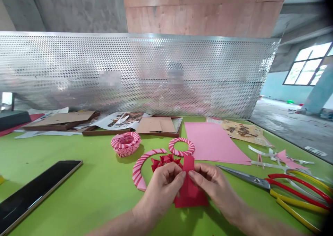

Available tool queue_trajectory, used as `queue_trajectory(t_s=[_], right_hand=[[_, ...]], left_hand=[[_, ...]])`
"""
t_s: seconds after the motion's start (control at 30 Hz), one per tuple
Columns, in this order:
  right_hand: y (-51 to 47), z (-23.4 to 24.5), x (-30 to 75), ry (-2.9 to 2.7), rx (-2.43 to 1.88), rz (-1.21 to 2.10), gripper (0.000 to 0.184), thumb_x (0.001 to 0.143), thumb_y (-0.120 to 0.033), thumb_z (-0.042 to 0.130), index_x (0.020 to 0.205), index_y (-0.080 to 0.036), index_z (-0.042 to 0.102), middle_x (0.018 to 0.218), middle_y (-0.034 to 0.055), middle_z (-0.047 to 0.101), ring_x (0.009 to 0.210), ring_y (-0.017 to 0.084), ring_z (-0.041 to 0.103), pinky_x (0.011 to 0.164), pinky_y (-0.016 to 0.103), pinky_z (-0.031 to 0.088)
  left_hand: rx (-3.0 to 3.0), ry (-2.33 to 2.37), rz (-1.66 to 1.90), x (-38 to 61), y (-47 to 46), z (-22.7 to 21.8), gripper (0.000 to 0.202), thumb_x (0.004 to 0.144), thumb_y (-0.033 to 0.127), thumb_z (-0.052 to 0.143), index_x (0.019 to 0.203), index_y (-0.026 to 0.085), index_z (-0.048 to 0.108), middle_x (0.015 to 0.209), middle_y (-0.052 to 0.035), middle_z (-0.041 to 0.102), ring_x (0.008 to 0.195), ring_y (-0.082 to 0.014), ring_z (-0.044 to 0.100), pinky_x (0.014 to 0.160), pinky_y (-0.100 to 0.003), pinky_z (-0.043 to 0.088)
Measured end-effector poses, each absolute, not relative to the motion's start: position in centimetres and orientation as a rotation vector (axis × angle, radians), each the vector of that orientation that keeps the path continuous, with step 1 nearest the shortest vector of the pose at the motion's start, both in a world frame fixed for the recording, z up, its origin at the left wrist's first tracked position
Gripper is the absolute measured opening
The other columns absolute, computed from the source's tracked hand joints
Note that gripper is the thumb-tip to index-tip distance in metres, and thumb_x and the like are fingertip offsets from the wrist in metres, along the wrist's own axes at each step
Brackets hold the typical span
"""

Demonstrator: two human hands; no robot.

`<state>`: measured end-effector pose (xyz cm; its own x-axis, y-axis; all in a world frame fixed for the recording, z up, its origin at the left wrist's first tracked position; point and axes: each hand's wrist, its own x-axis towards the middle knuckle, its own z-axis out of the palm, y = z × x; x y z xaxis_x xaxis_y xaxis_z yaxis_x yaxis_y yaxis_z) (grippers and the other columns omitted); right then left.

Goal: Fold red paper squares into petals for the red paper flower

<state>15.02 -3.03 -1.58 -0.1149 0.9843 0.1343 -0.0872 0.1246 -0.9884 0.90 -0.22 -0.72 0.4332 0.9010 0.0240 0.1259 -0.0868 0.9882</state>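
My left hand (161, 191) and my right hand (210, 184) both pinch a folded red paper piece (189, 194) from either side, above the green table (85, 180). Its narrow upper strip stands up between my thumbs. Just beyond my left hand lie small folded red paper units (162, 161). Beside them curves a pink-and-white striped paper arc (139, 170), and a striped paper ring (181, 146) lies close by. A woven striped paper bowl (126, 143) sits farther left. Right of my right hand lie long scissors (247, 177).
A pink paper sheet (210, 142) lies beyond my hands. Red and yellow handles (299, 198) sit at the right, near white paper scraps (275, 159). A black tablet (33, 191) lies at left. Cardboard and printed sheets (156, 125) line the far edge, before a perforated metal screen (137, 73).
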Motion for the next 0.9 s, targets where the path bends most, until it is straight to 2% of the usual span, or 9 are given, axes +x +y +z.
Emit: queue_trajectory(t_s=[0.13,0.3,0.5,0.7,0.9], right_hand=[[-3.13,-1.3,14.92,-1.304,-0.919,1.279,0.019,0.076,-0.029,0.057,0.087,-0.014,0.059,0.072,0.0012,0.057,0.07,0.014,0.051,0.063,0.024,0.042],[-3.23,-1.34,14.82,-1.304,-0.914,1.282,0.02,0.074,-0.028,0.06,0.088,-0.014,0.06,0.074,0.0014,0.06,0.069,0.014,0.054,0.064,0.023,0.044],[-3.22,-1.56,14.9,-1.291,-0.913,1.322,0.021,0.08,-0.03,0.053,0.094,-0.015,0.058,0.074,0.0015,0.059,0.066,0.013,0.054,0.062,0.024,0.045],[-3.05,-1.48,15.01,-1.349,-0.957,1.213,0.023,0.075,-0.033,0.058,0.087,-0.014,0.058,0.073,0.0016,0.058,0.066,0.013,0.053,0.061,0.023,0.045],[-3.09,-1.52,14.98,-1.373,-0.949,1.171,0.017,0.077,-0.032,0.056,0.08,-0.015,0.056,0.071,0.0001,0.057,0.064,0.012,0.051,0.058,0.021,0.043]], left_hand=[[1.493,0.922,0.837,0.75,-0.32,-0.83,0.023,0.076,0.029,0.049,0.058,0.015,0.047,0.046,0.0059,0.04,0.042,-0.0061,0.035,0.04,-0.018,0.026],[1.424,0.882,0.819,0.8,-0.35,-0.83,0.02,0.072,0.029,0.054,0.061,0.012,0.053,0.047,0.0046,0.044,0.043,-0.0064,0.036,0.041,-0.017,0.026],[1.379,0.945,0.861,0.9,-0.39,-0.74,0.021,0.071,0.029,0.055,0.056,0.014,0.053,0.043,0.0047,0.046,0.04,-0.0073,0.039,0.041,-0.019,0.029],[1.352,0.925,0.837,0.91,-0.38,-0.67,0.024,0.071,0.033,0.055,0.057,0.012,0.057,0.041,0.0041,0.047,0.039,-0.0075,0.039,0.041,-0.019,0.03],[1.372,0.903,0.833,0.89,-0.37,-0.7,0.022,0.071,0.029,0.055,0.055,0.013,0.055,0.039,0.0048,0.045,0.038,-0.0073,0.037,0.041,-0.019,0.029]])
